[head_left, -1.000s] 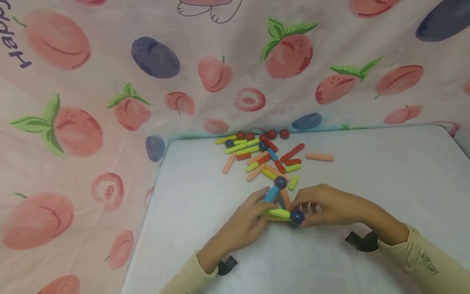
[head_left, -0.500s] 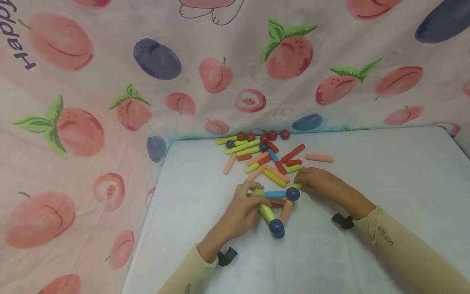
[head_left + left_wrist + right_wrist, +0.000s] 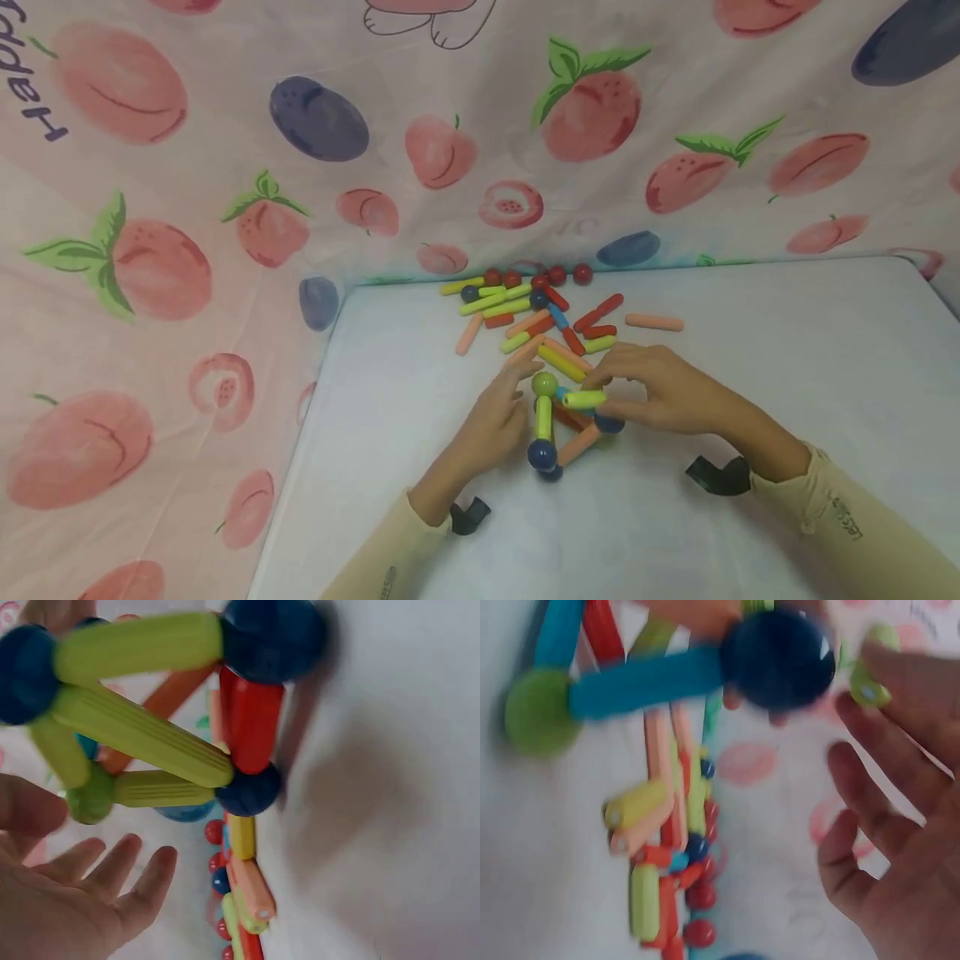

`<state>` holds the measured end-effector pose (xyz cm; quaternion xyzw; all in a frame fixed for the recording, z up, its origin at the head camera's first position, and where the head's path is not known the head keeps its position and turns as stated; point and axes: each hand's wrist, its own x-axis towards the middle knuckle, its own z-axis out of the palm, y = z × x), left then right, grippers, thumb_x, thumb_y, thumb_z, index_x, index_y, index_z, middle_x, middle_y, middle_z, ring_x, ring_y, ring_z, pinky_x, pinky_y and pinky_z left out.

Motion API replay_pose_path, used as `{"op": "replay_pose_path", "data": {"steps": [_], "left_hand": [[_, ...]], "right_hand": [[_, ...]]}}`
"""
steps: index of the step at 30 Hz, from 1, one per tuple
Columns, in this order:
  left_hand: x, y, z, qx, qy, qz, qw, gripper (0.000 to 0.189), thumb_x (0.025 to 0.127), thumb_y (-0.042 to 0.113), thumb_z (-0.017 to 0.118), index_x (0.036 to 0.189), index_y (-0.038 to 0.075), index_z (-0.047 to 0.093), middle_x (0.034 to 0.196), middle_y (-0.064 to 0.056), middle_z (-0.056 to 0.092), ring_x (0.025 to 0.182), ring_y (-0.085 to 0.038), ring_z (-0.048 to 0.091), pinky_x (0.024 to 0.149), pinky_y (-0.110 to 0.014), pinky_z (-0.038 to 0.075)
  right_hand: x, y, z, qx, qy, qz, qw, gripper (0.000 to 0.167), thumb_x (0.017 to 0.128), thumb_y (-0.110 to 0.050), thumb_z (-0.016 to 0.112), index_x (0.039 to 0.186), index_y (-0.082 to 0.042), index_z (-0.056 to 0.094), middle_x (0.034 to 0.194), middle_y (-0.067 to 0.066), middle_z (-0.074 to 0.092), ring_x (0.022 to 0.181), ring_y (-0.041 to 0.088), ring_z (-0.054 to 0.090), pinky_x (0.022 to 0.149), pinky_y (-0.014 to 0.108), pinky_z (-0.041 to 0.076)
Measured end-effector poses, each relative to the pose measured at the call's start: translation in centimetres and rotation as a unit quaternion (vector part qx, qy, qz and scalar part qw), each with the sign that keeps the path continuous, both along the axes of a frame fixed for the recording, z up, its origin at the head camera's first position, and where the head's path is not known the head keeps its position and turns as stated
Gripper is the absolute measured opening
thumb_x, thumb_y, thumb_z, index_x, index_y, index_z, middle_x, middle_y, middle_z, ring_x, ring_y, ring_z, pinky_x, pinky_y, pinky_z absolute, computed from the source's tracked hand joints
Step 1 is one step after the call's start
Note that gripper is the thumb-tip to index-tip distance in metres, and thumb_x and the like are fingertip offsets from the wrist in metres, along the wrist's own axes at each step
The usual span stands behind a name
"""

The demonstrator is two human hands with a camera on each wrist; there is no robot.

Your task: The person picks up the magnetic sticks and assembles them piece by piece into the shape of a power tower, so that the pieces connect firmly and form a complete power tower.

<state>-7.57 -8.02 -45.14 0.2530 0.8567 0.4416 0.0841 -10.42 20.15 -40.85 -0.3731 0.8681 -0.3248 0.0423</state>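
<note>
- White tabletop [image 3: 795, 358], its left edge running at a slant
- Pale pink cloth [image 3: 472, 79] upright behind it and along its left side, slightly creased
- 4 printed strawberries [image 3: 592, 117] with green leaves
- 4 dark blue ovals [image 3: 319, 118], the far right oval cut by the frame
- 2 sliced fruits [image 3: 221, 390] showing seeds
- Dark lettering [image 3: 33, 108], upper left
- 2 outlined feet [image 3: 456, 29], top edge
</note>
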Motion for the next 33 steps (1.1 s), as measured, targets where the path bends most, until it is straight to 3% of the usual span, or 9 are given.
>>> {"op": "replay_pose_path", "data": {"steps": [3, 7, 9, 12, 17, 21, 24, 29, 33], "left_hand": [[1.1, -0.5, 0.6, 0.009, -0.027, -0.024, 0.9993, 0.072, 0.087, 0.004, 0.052, 0.155, 0.020, 0.036, 0.169, 0.003, 0.025, 0.156, -0.017, 0.026, 0.119, -0.050, 0.038], [2.2, -1.1, 0.6, -0.023, -0.023, -0.079, 0.9964, 0.088, 0.089, 0.030, 0.069, 0.163, 0.023, 0.021, 0.172, 0.009, 0.007, 0.159, -0.014, 0.012, 0.124, -0.052, 0.029], [2.4, -1.2, 0.4, -0.041, -0.008, -0.086, 0.9954, 0.100, 0.087, 0.040, 0.077, 0.164, 0.024, 0.015, 0.172, 0.012, 0.002, 0.160, -0.014, 0.011, 0.124, -0.051, 0.028], [2.5, -1.1, 0.3, -0.053, 0.009, -0.081, 0.9953, 0.110, 0.082, 0.037, 0.086, 0.165, 0.023, 0.014, 0.173, 0.009, 0.002, 0.159, -0.016, 0.013, 0.124, -0.048, 0.030], [2.6, -1.2, 0.7, -0.027, 0.021, -0.068, 0.9971, 0.096, 0.086, 0.022, 0.080, 0.162, 0.017, 0.023, 0.172, 0.003, 0.013, 0.153, -0.021, 0.034, 0.115, -0.045, 0.044], [2.5, -1.3, 0.5, 0.007, 0.039, -0.037, 0.9985, 0.074, 0.090, 0.012, 0.076, 0.153, 0.013, 0.037, 0.158, -0.004, 0.042, 0.136, -0.020, 0.055, 0.104, -0.037, 0.054], [2.5, -1.3, 0.2, 0.017, 0.053, -0.017, 0.9983, 0.054, 0.093, 0.012, 0.074, 0.141, 0.014, 0.050, 0.140, -0.002, 0.057, 0.125, -0.016, 0.062, 0.098, -0.028, 0.057], [2.5, -1.0, -0.2, 0.018, 0.096, -0.009, 0.9951, 0.034, 0.093, 0.014, 0.075, 0.126, 0.012, 0.067, 0.132, 0.001, 0.064, 0.122, -0.013, 0.064, 0.093, -0.021, 0.056], [2.9, -0.5, -0.4, -0.024, 0.138, 0.023, 0.9899, 0.030, 0.091, 0.024, 0.078, 0.118, 0.016, 0.072, 0.127, 0.003, 0.062, 0.113, -0.009, 0.066, 0.092, -0.020, 0.056]], "right_hand": [[1.2, -0.5, 0.3, 0.023, 0.009, 0.054, 0.9982, 0.026, 0.088, -0.029, 0.081, 0.111, -0.038, 0.073, 0.103, -0.029, 0.067, 0.100, -0.001, 0.058, 0.087, 0.032, 0.055], [2.1, -0.9, 0.1, 0.041, 0.052, 0.062, 0.9959, 0.026, 0.084, -0.028, 0.085, 0.107, -0.035, 0.074, 0.098, -0.029, 0.067, 0.097, -0.001, 0.055, 0.084, 0.030, 0.054], [2.4, -1.1, -0.2, 0.034, 0.067, 0.062, 0.9952, 0.026, 0.083, -0.026, 0.086, 0.104, -0.034, 0.075, 0.098, -0.027, 0.067, 0.095, 0.000, 0.053, 0.082, 0.028, 0.054], [2.7, -1.3, -0.8, 0.020, 0.080, 0.055, 0.9950, 0.025, 0.082, -0.024, 0.086, 0.102, -0.034, 0.074, 0.103, -0.024, 0.064, 0.096, 0.001, 0.051, 0.080, 0.024, 0.054], [3.0, -0.9, -1.7, 0.034, 0.062, 0.028, 0.9971, 0.034, 0.081, -0.033, 0.088, 0.111, -0.031, 0.073, 0.119, -0.014, 0.054, 0.104, 0.002, 0.050, 0.084, 0.024, 0.056], [3.0, -0.2, -1.9, 0.030, -0.020, 0.001, 0.9994, 0.047, 0.081, -0.032, 0.088, 0.122, -0.024, 0.067, 0.113, -0.014, 0.054, 0.094, 0.002, 0.057, 0.077, 0.022, 0.058], [3.0, 0.0, -1.9, -0.003, -0.072, -0.008, 0.9974, 0.043, 0.082, -0.026, 0.087, 0.119, -0.021, 0.067, 0.105, -0.015, 0.057, 0.088, 0.001, 0.061, 0.071, 0.019, 0.058], [3.2, -0.3, -2.1, -0.038, -0.048, 0.010, 0.9981, 0.033, 0.080, -0.024, 0.088, 0.109, -0.024, 0.070, 0.102, -0.013, 0.057, 0.084, -0.002, 0.061, 0.068, 0.018, 0.057], [3.6, -0.6, -2.2, -0.041, -0.032, 0.017, 0.9985, 0.033, 0.080, -0.024, 0.088, 0.108, -0.026, 0.070, 0.102, -0.013, 0.056, 0.081, -0.003, 0.059, 0.065, 0.017, 0.056]]}}
